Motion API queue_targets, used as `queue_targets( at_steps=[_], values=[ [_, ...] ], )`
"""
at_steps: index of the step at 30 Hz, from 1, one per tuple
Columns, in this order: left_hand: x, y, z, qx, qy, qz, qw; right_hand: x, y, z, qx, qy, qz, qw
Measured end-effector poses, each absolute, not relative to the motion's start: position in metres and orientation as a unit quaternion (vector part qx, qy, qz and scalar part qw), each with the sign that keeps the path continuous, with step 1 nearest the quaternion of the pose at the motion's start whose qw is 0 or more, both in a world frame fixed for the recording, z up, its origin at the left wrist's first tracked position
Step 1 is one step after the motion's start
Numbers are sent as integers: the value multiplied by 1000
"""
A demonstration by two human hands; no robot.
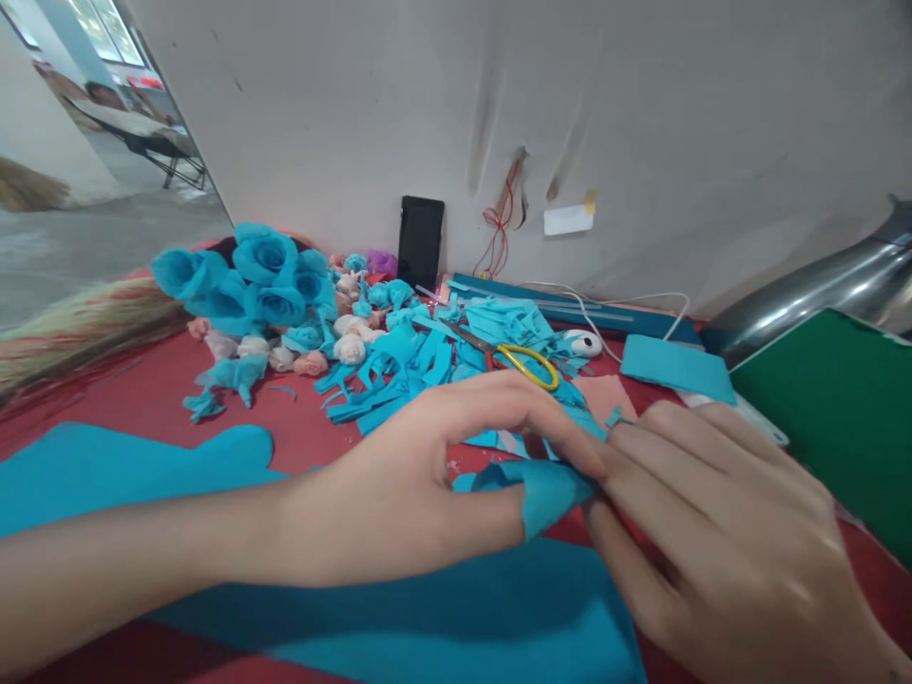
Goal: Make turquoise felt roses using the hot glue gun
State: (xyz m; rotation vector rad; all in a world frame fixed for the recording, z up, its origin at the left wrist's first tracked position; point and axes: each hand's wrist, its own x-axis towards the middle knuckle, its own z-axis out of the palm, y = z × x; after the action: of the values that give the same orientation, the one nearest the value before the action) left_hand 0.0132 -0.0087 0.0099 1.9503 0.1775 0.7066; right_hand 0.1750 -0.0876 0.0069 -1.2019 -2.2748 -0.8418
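**Thin paper caught between two hands**

Both hands meet on one curled blue piece (556, 499), held above the large blue sheet (463, 608), toward the near edge of the red table (161, 370). The left hand (399, 484) has its thumb tucked inside the curl; the right hand (712, 522) pinches the tip. Uneven pulling could tear or crease the paper, which looks thin. The left forearm (128, 562), low over the sheet, could drag it. Nearer the back edge, scissors (490, 351) lie among loose strips (427, 359); a careless reach there risks a nick.
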Motion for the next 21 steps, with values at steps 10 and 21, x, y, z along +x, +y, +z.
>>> queue_targets(
  at_steps=[10, 21],
  values=[
    [11, -9, 9, 804, 67, 301, 509, 174, -88, 7, -440, -815, -309, 218],
    [13, -7, 7, 795, 63, 329, 505, 172, -88, 9, -448, -810, -307, 220]
  ],
)
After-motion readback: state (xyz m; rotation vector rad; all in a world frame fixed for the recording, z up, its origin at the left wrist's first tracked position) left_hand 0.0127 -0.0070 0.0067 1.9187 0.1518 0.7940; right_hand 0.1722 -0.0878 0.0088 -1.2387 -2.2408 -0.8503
